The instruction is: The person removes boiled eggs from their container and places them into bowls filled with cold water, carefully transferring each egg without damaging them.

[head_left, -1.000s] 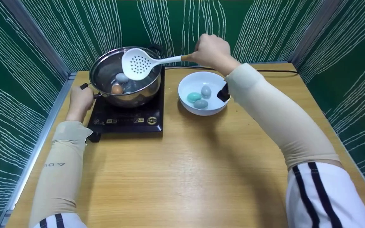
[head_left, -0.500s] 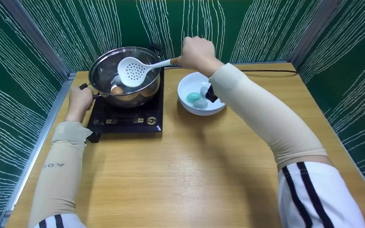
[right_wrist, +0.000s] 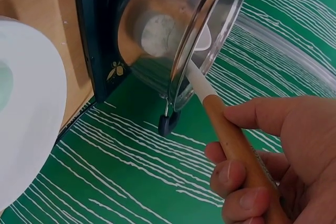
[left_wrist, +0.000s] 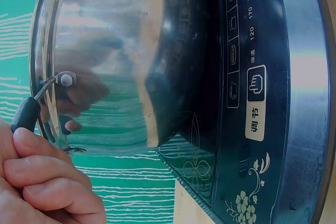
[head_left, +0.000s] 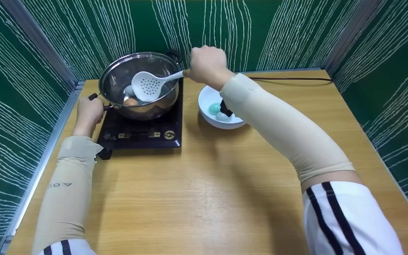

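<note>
In the head view, my left hand (head_left: 89, 113) grips the near-left side handle of a steel pot (head_left: 145, 112). The left wrist view shows its fingers curled round that black handle (left_wrist: 26, 116). My right hand (head_left: 209, 65) holds a white slotted skimmer (head_left: 147, 86) by its wooden handle (right_wrist: 228, 137). The skimmer's perforated head is inside the pot's mouth, with no egg visible on it. Beside it in the pot are a brown egg (head_left: 130, 102) and a pale egg (head_left: 129, 90). A white bowl (head_left: 207, 95) contains a teal egg (head_left: 214, 108) and a pale blue egg (head_left: 224, 117); my right forearm hides part of it.
The pot stands on a black induction cooker (head_left: 143, 138) at the table's back left. A black cord (head_left: 289, 79) runs along the back of the wooden table (head_left: 190, 198). Green panels with white streaks (head_left: 221, 24) enclose the back and sides.
My right hand has moved left and down, lowering the skimmer's head deeper into the pot. The right forearm now covers more of the bowl. My left hand stays on the handle.
</note>
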A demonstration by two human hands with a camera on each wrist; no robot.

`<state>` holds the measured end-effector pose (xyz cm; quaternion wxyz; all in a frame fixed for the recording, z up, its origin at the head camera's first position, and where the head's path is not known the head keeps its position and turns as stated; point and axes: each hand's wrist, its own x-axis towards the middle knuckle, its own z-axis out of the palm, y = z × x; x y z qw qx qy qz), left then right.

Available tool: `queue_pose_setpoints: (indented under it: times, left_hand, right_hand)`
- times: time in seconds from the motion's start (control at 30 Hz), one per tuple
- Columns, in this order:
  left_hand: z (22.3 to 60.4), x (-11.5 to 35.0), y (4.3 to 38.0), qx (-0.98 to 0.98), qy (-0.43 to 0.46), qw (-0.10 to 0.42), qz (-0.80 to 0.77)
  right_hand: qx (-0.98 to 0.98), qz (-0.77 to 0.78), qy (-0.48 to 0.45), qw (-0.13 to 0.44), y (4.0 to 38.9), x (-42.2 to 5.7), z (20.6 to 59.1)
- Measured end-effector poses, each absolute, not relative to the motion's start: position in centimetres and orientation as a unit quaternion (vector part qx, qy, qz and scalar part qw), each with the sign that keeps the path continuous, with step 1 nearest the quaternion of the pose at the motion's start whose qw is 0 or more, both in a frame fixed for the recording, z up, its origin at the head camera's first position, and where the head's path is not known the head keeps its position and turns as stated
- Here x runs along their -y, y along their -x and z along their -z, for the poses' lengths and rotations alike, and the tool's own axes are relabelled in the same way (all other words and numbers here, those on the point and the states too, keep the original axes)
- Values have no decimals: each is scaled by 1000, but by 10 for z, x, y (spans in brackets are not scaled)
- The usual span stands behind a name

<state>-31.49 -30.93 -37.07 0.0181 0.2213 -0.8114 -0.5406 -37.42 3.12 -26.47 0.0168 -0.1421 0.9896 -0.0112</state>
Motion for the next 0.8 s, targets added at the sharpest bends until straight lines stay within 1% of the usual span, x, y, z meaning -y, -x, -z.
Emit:
queue_pose_setpoints:
  times: [0.2, 0.53, 0.8]
  left_hand:
    - [371, 309, 315, 809, -214, 25, 547]
    - [371, 310, 314, 811, -221, 24, 541]
    - [373, 309, 316, 809, -215, 42, 546]
  right_hand:
    - [-987, 4, 159, 19, 373, -22, 270]
    - [-983, 14, 176, 43, 370, -8, 272]
    - [-980, 28, 186, 71, 369, -7, 276]
